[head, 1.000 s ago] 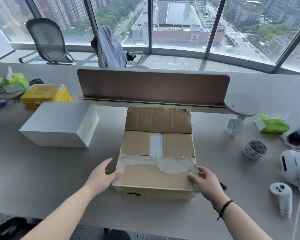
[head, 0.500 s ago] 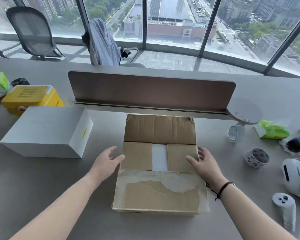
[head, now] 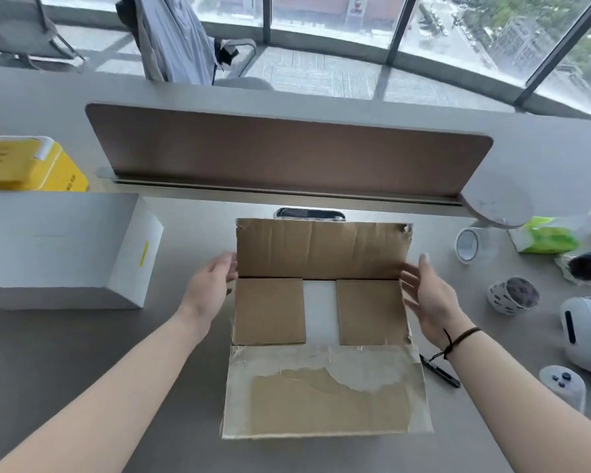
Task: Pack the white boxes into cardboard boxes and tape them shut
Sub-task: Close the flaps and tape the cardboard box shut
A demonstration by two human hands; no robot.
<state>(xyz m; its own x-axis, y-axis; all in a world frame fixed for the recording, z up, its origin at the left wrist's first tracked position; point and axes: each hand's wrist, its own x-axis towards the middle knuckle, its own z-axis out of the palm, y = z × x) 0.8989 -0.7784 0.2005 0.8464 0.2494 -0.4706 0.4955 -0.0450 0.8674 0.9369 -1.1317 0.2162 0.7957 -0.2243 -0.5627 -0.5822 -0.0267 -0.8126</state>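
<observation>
Cardboard box (head: 321,336), closing step: side flaps folded over white box (head: 320,310).
Left hand (head: 212,285) and right hand (head: 427,295) open-fingered at far flap (head: 321,249); next, fold it down, then tape roll (head: 467,245).

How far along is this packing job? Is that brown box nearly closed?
Partly. A white box already sits inside the cardboard box, and the two short flaps are folded over it. The left hand and right hand are at the far flap's ends. The near flap is open, nothing is taped, and the tape roll and another white box wait aside.
</observation>
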